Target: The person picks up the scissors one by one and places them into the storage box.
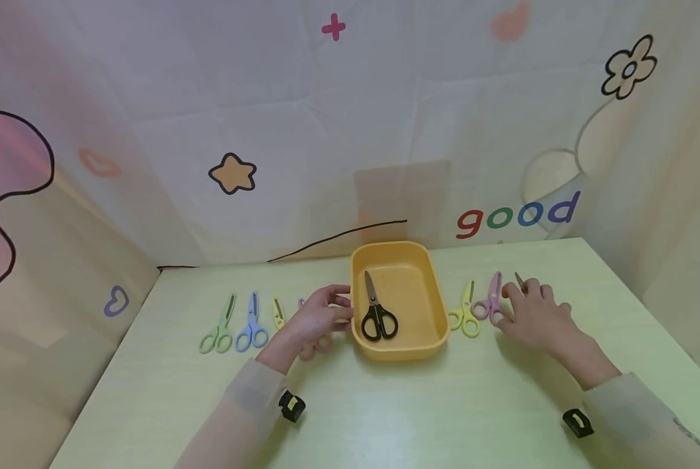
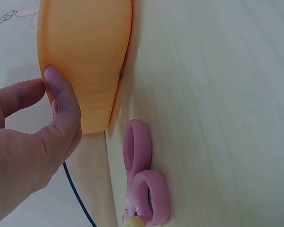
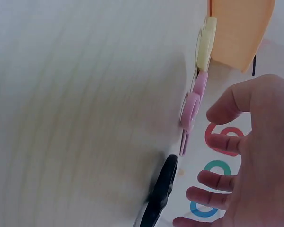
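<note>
A yellow-orange tray (image 1: 420,306) stands on the table, with black-handled scissors (image 1: 371,309) lying inside it. My left hand (image 1: 320,312) is at the tray's left side, its fingertips touching the rim and outer wall. Pink scissors (image 2: 149,189) lie beneath that hand, partly hidden by it in the head view. Over on the right, my right hand (image 1: 537,319) hovers with fingers spread and slightly bent, holding nothing. Below it are dark-handled scissors (image 3: 163,189), mostly covered in the head view. Purple-pink scissors (image 1: 493,299) and yellow scissors (image 1: 468,312) lie between this hand and the tray.
Left of the tray lie green scissors (image 1: 217,335), blue scissors (image 1: 252,329) and yellow scissors (image 1: 278,314). A printed curtain (image 1: 291,98) hangs behind the pale table (image 1: 355,417) and along its sides.
</note>
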{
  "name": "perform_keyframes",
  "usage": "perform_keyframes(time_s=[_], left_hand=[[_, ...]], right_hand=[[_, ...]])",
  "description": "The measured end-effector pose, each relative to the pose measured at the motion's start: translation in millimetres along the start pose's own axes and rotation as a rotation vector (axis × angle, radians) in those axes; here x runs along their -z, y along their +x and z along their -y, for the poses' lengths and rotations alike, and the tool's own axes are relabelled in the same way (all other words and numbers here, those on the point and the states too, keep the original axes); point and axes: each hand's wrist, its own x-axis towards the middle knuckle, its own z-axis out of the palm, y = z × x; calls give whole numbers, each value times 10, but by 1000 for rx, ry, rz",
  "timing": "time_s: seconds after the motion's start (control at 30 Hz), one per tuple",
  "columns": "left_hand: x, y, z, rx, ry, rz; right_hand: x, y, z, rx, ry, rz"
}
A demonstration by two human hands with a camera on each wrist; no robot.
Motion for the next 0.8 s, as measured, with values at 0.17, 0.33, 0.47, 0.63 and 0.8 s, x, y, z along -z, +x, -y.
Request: perform_keyframes(time_s=[0.17,0.33,0.47,0.63,0.8], left_hand=[[13,2,-4,4,20,5],[18,11,-4,-1,27,10],[24,9,4,11,32,15],[26,9,3,6,30,20],[25,6,-5,-9,30,25]], right_hand=[[8,-53,-88,-26,18,41],[0,-81,-143,-46,26,78],[-16,-89,-176,-53,27,99],[-35,-83,-210,-51,34,104],[-26,-68,-223,-41,38,110]])
